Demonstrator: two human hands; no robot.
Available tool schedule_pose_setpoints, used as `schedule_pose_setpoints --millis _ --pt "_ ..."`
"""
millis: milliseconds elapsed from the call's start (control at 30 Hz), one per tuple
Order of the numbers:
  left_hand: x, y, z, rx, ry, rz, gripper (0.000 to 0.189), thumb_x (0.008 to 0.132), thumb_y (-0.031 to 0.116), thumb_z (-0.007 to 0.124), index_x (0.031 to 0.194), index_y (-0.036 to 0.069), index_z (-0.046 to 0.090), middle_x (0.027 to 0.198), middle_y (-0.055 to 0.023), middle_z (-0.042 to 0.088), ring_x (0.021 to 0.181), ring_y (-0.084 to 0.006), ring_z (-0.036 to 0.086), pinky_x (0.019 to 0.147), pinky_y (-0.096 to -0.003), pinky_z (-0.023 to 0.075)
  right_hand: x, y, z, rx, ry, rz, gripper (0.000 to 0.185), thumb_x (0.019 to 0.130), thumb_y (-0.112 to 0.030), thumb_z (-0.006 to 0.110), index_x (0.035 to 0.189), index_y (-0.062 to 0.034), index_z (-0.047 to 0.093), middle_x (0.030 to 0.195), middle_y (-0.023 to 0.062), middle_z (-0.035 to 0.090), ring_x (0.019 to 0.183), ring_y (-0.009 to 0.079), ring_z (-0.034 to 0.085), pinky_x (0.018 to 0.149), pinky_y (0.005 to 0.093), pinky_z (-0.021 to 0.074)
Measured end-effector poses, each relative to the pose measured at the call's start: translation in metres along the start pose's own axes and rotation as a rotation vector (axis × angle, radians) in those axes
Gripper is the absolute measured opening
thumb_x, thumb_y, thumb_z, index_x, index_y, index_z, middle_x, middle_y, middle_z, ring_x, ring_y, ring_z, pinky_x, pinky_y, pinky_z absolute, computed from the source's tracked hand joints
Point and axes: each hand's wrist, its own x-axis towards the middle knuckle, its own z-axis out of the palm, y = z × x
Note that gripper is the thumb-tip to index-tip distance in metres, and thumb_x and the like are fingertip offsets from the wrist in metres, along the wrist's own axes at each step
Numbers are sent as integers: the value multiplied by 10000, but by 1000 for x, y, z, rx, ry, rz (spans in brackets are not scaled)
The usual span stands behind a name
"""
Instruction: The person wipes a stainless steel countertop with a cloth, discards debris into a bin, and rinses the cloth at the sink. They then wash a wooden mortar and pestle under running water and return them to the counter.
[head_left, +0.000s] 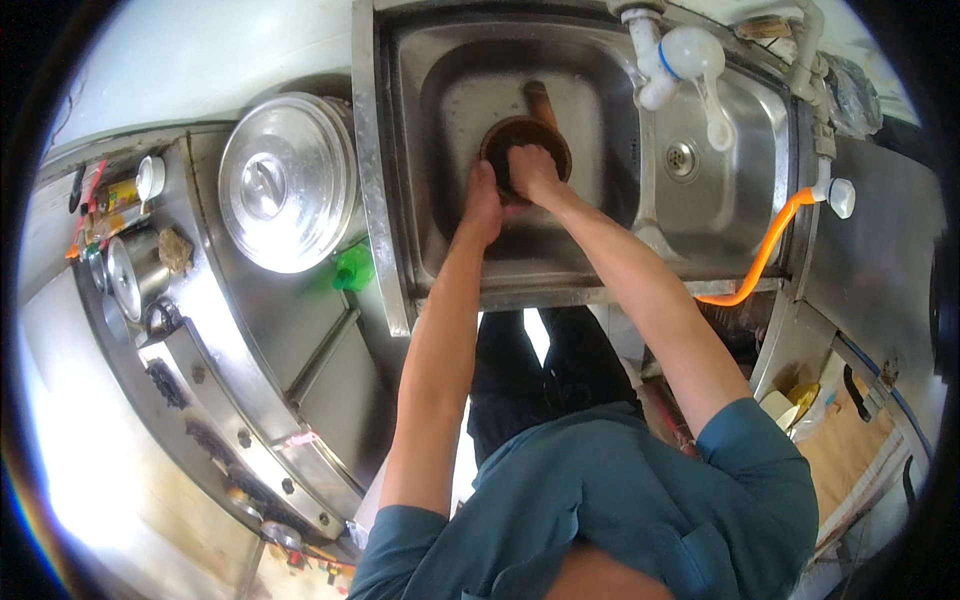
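A round brown bowl (564, 150), possibly a mortar, is in the left basin of a stainless-steel sink (465, 259). My left hand (484, 199) grips it from the left and near side. My right hand (534, 171) reaches down into the bowl, its fingers bent and partly hidden; whether they hold anything does not show. Behind the rim a thick brown rod (541, 105), like a wooden pestle or a handle, lies on the basin floor. Whether it joins the bowl is unclear.
A white plastic tap (686, 56) overhangs the divider beside the right basin (739, 202). An orange hose (772, 240) curves down at the right. Left of the sink stand a large lidded metal pot (289, 184), a green bottle (354, 268) and a gas stove (225, 412).
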Motion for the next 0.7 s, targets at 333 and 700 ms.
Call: schedule_pose_setpoints --millis 333,700 --pt "9 7 -22 538 198 102 655 1051 517 312 1453 2 360 1283 -190 579 1202 -345 561 806 -417 560 -24 -7 -54 211 -155 -57 417 774 -85 649 1178 21 650 1042 271 672 1095 371 625 910 431 517" --pt "-14 18 61 225 314 -79 548 1075 412 288 1254 -62 497 1026 -225 654 700 -325 700 533 -419 586 12 34 -24 43 -177 -152 311 836 -136 606 1099 17 670 1101 235 684 1030 368 659 843 435 535"
